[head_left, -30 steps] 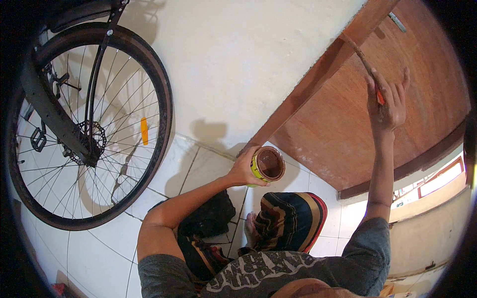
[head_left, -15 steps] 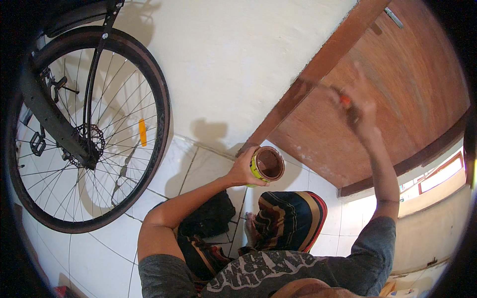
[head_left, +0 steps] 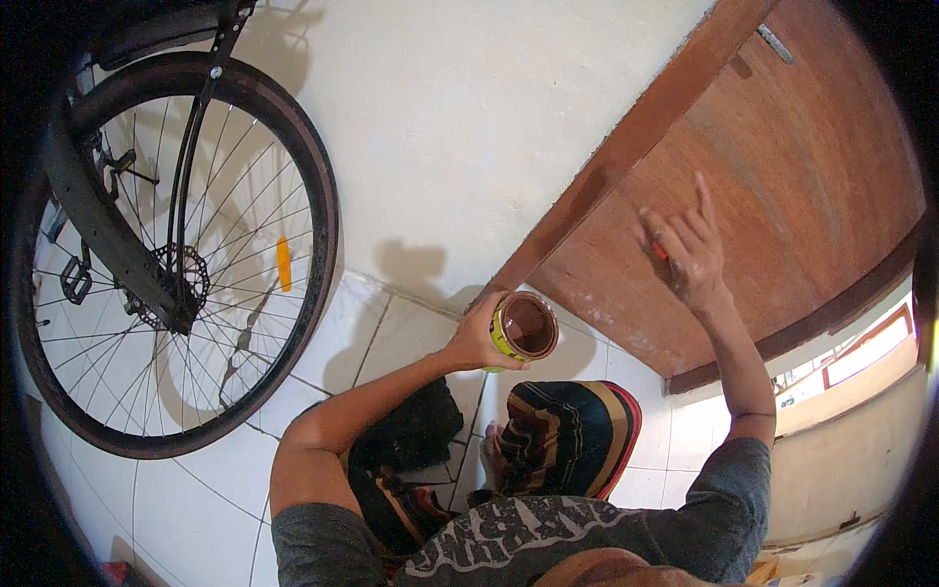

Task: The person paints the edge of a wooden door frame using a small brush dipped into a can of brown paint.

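Observation:
My left hand (head_left: 468, 342) grips a small yellow-green can (head_left: 504, 333) with brown paint inside, held low beside the foot of the brown door frame (head_left: 661, 112). My right hand (head_left: 690, 259) is curled on a brush with an orange-red handle (head_left: 661, 250), index and little fingers partly raised, in front of the frame and the wooden door (head_left: 812, 176). The brush's tip is hard to make out against the brown wood.
A black bicycle wheel (head_left: 93, 423) with an orange reflector stands at the left against the white wall (head_left: 460, 127). White floor tiles (head_left: 205, 499) lie below. My crossed legs in striped cloth (head_left: 567, 435) are at the bottom, with a bright opening (head_left: 866, 347) at the right.
My right hand, with the brush, has moved down and to the left along the door and frame from its higher position. My left hand holds the can in nearly the same place.

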